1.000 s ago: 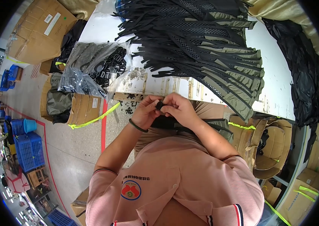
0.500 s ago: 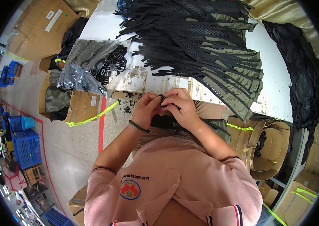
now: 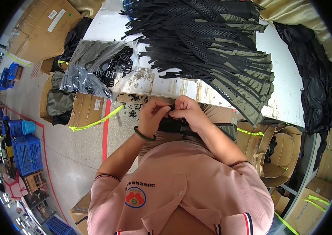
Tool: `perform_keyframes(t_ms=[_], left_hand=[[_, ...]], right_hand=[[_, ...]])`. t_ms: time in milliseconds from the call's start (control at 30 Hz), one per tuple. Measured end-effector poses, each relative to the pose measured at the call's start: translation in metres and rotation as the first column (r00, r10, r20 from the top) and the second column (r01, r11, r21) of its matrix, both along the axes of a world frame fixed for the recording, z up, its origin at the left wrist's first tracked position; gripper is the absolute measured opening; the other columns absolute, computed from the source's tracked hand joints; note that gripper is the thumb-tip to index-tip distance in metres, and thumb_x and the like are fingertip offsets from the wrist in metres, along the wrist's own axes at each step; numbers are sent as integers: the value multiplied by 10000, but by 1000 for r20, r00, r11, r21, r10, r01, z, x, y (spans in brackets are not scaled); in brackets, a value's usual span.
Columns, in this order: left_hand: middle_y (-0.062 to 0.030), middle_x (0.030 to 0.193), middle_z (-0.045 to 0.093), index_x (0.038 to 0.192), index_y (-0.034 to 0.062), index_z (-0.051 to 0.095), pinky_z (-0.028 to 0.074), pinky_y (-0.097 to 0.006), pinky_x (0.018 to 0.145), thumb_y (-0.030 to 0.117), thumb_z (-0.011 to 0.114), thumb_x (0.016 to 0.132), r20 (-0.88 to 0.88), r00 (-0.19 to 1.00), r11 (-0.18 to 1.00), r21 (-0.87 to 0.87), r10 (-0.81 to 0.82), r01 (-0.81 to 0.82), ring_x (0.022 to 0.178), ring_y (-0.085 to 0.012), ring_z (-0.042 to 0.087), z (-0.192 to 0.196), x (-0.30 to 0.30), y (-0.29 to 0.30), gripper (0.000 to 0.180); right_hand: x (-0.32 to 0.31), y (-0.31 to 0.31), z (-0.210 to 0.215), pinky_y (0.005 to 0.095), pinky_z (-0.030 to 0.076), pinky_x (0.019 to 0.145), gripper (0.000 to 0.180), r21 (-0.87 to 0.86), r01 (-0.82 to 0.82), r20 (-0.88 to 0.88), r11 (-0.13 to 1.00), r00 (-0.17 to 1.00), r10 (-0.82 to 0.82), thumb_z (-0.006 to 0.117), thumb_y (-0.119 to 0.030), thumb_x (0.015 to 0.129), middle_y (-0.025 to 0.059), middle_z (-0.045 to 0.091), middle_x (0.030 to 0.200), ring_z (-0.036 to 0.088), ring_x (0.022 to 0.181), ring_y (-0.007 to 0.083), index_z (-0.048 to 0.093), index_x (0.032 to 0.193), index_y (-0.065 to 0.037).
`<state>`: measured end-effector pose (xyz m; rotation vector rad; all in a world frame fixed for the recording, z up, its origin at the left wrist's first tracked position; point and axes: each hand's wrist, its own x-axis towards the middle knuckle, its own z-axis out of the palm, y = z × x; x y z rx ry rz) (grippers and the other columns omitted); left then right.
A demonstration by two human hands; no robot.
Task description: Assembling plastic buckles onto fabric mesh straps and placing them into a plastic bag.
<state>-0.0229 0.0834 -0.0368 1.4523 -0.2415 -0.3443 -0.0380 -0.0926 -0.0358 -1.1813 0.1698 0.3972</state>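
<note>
My left hand [image 3: 151,117] and my right hand [image 3: 190,112] meet just in front of the table's near edge, over my lap. Both are closed, thumbs and fingers pinching a small black piece [image 3: 171,111] between them. Fingers cover most of it, so its exact kind cannot be made out. Beneath the hands, black and olive fabric [image 3: 170,125] lies across my lap. Beyond them on the white table [image 3: 134,84] is a fanned pile of olive and black mesh strap pieces [image 3: 213,51]. A clear plastic bag [image 3: 95,68] of black buckles [image 3: 121,60] lies left of that pile.
Open cardboard boxes stand left [image 3: 85,109] and right [image 3: 279,156] of me, below the table. Black fabric [image 3: 311,78] hangs at the table's right end. Small black scraps [image 3: 133,105] lie below the near edge. Blue crates [image 3: 27,152] sit across the floor at far left.
My left fingers have shifted slightly and curled differently around the small black piece, with the thumb now pointing right. The right hand has turned a little. The pile and bag stay put.
</note>
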Motion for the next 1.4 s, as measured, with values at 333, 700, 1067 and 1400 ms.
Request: perform_keyframes(t_ms=[333, 700, 1067, 1400], left_hand=[[-31, 1003, 502, 967, 35, 573, 460, -217, 699, -75, 649, 771, 120, 992, 993, -109, -33, 47, 839, -101, 540, -5, -1, 0, 237], [-27, 926, 496, 967, 64, 584, 426, -211, 652, -69, 612, 789, 253, 939, 952, 260, -231, 164, 748, -97, 516, 1, -7, 9, 224], [-137, 939, 538, 1095, -3, 520, 444, -343, 724, 98, 743, 708, 648, 752, 604, 553, 121, -574, 803, -254, 521, 30, 75, 89, 458], [-97, 797, 621, 792, 64, 589, 443, -403, 760, 99, 702, 701, 647, 763, 465, 671, 12, -577, 787, -320, 580, 2, 97, 110, 149]], right_hand=[[-3, -2, 23, 201, 406, 512, 191, 257, 55, -167, 965, 986, -12, 569, -186, 906, 6, 551, 754, 487, 591, 65, 551, 1009, -25], [10, -5, 2, 192, 394, 564, 132, -89, 16, 15, 996, 1000, -15, 618, -145, 857, -33, 557, 707, 483, 648, 36, 613, 877, -14], [55, 16, 10, 312, 410, 547, 166, -652, 46, 352, 757, 902, 249, 622, -184, 842, 72, 529, 599, 486, 545, 186, 594, 911, -35], [128, 103, 20, 362, 484, 694, 282, -621, 225, 700, 751, 590, 402, 606, -55, 792, 107, 556, 1077, 601, 827, 286, 555, 1068, -81]])
